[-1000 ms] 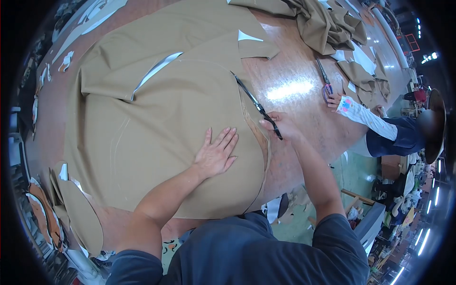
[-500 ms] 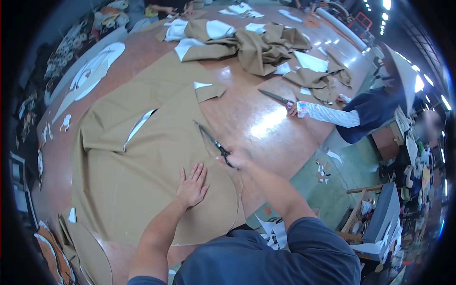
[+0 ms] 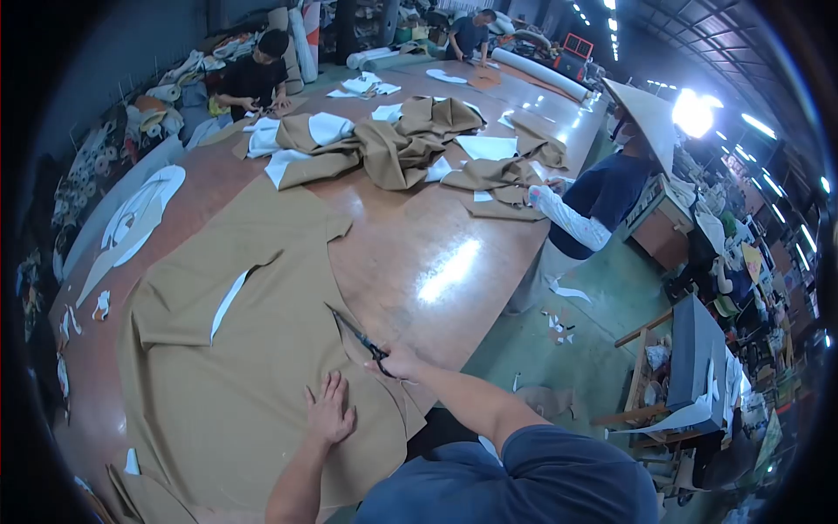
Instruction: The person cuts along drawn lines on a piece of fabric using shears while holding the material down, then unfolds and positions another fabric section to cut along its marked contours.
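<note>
A large brown sheet of leather-like material lies spread over the table, with a slit at its middle left showing a white underside. My left hand rests flat on the sheet, fingers stretched out and holding nothing. To its upper right, my right hand is closed round the handles of a pair of large dark scissors. The blades point away to the upper left, along the sheet's right edge, and look slightly parted. A narrow strip of the material lies below my right hand.
Crumpled brown and white pieces lie across the table's far side. A co-worker in a wide hat stands at the right edge; two other people work farther back. White cut pieces lie left. A grey-topped stand is at right.
The view has tilted up, showing more of the room. The co-worker's scissors, earlier stretched over the table, have drawn back towards the crumpled pieces. My hands keep much the same pose.
</note>
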The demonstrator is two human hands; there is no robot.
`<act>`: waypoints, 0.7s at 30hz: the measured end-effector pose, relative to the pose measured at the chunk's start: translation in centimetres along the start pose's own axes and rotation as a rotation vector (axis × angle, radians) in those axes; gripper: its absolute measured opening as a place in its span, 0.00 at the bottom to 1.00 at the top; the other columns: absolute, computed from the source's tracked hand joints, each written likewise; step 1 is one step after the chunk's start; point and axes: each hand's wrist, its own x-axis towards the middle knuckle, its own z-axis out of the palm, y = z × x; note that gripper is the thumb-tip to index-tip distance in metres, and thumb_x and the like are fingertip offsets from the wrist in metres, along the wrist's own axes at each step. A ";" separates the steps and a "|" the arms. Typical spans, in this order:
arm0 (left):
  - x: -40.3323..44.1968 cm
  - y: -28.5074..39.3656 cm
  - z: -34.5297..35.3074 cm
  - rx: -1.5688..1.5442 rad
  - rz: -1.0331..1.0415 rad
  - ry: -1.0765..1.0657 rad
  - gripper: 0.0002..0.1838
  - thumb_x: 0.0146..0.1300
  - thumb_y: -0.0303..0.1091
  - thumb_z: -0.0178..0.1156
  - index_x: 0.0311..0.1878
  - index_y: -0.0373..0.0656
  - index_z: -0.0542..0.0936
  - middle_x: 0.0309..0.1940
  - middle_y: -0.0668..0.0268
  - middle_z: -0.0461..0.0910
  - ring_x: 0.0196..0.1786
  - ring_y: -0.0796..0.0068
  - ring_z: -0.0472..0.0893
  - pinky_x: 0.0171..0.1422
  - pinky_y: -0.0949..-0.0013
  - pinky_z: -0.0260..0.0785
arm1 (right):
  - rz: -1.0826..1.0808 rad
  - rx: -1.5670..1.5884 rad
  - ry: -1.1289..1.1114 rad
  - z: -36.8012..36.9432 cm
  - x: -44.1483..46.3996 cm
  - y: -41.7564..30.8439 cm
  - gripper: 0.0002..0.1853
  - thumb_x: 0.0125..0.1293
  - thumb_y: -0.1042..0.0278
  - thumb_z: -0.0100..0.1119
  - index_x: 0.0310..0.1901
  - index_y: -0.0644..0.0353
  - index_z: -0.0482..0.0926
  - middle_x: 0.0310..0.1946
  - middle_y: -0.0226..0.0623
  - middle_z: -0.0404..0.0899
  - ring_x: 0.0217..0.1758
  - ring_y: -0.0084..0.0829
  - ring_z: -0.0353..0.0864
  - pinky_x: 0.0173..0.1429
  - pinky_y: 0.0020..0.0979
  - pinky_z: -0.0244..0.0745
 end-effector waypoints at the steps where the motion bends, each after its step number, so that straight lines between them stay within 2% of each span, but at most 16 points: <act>1: -0.1 0.6 0.0 -0.008 -0.034 0.010 0.43 0.69 0.52 0.57 0.84 0.43 0.64 0.89 0.56 0.55 0.92 0.53 0.50 0.88 0.20 0.32 | 0.011 -0.019 0.009 -0.1 -0.2 -0.4 0.25 0.60 0.43 0.83 0.31 0.56 0.83 0.19 0.28 0.77 0.20 0.23 0.76 0.24 0.31 0.67; 4: 0.2 2.6 0.1 -0.062 -0.143 0.094 0.38 0.70 0.53 0.59 0.78 0.43 0.71 0.86 0.56 0.62 0.90 0.51 0.53 0.87 0.19 0.34 | 0.061 -0.024 -0.036 -1.9 -0.7 -1.7 0.26 0.59 0.45 0.84 0.34 0.61 0.82 0.20 0.32 0.78 0.17 0.25 0.75 0.21 0.34 0.67; 5: 0.6 2.8 0.4 -0.050 -0.158 0.135 0.35 0.70 0.52 0.60 0.76 0.42 0.73 0.84 0.55 0.64 0.89 0.51 0.56 0.86 0.20 0.37 | 0.018 -0.080 -0.056 -2.1 0.8 -0.6 0.28 0.59 0.41 0.84 0.36 0.60 0.82 0.21 0.32 0.78 0.14 0.24 0.72 0.18 0.33 0.64; 8: 2.3 3.4 1.1 -0.048 -0.223 0.216 0.29 0.70 0.49 0.64 0.69 0.42 0.78 0.78 0.55 0.72 0.83 0.48 0.65 0.84 0.24 0.47 | 0.083 -0.082 -0.117 -4.1 0.8 -1.7 0.29 0.57 0.38 0.84 0.38 0.60 0.84 0.23 0.33 0.80 0.17 0.26 0.75 0.20 0.34 0.68; 9: 2.9 3.8 0.9 -0.070 -0.251 0.220 0.28 0.70 0.47 0.65 0.67 0.42 0.79 0.76 0.55 0.73 0.81 0.48 0.67 0.83 0.26 0.51 | 0.064 -0.100 -0.129 -4.5 1.1 -1.7 0.30 0.55 0.37 0.84 0.38 0.60 0.86 0.26 0.36 0.83 0.24 0.30 0.81 0.29 0.38 0.76; 12: 4.2 5.0 0.3 -0.149 -0.358 0.228 0.26 0.69 0.44 0.66 0.65 0.41 0.80 0.72 0.53 0.75 0.75 0.46 0.71 0.80 0.32 0.56 | -0.033 -0.054 -0.193 -4.8 3.1 0.4 0.29 0.59 0.36 0.82 0.34 0.58 0.84 0.22 0.31 0.76 0.20 0.24 0.75 0.23 0.34 0.68; 13: 5.2 5.0 0.1 -0.174 -0.391 0.236 0.25 0.69 0.44 0.67 0.64 0.40 0.81 0.71 0.53 0.76 0.74 0.45 0.72 0.79 0.33 0.57 | -0.116 -0.107 -0.157 -4.9 3.7 1.0 0.29 0.59 0.36 0.82 0.37 0.59 0.86 0.24 0.33 0.79 0.26 0.27 0.80 0.30 0.38 0.75; 16: 6.8 3.7 2.1 -0.019 -0.395 0.554 0.26 0.69 0.42 0.66 0.66 0.39 0.79 0.74 0.48 0.73 0.78 0.42 0.68 0.81 0.31 0.53 | -0.083 -0.116 -0.258 -6.8 4.9 1.0 0.31 0.58 0.36 0.83 0.39 0.61 0.87 0.27 0.36 0.82 0.32 0.31 0.83 0.38 0.42 0.78; 17: 6.9 3.7 2.5 0.059 -0.448 0.535 0.31 0.71 0.44 0.63 0.72 0.37 0.76 0.79 0.44 0.67 0.83 0.38 0.62 0.83 0.26 0.47 | -0.083 -0.095 -0.257 -7.8 4.9 0.7 0.32 0.57 0.35 0.82 0.40 0.62 0.88 0.29 0.38 0.84 0.34 0.32 0.85 0.40 0.43 0.79; 20: 7.9 4.1 3.4 0.177 -0.613 0.406 0.37 0.73 0.48 0.58 0.79 0.37 0.70 0.84 0.44 0.61 0.87 0.36 0.55 0.83 0.22 0.42 | -0.194 -0.209 -0.283 -9.4 7.4 1.2 0.31 0.58 0.35 0.82 0.41 0.62 0.88 0.32 0.41 0.87 0.38 0.35 0.87 0.44 0.44 0.80; 21: 7.9 3.8 3.4 0.152 -0.625 0.357 0.39 0.75 0.52 0.54 0.82 0.37 0.67 0.85 0.43 0.59 0.88 0.36 0.53 0.83 0.22 0.41 | -0.185 -0.253 -0.347 -10.7 7.6 0.1 0.32 0.58 0.36 0.82 0.45 0.61 0.89 0.34 0.43 0.88 0.41 0.39 0.88 0.48 0.44 0.81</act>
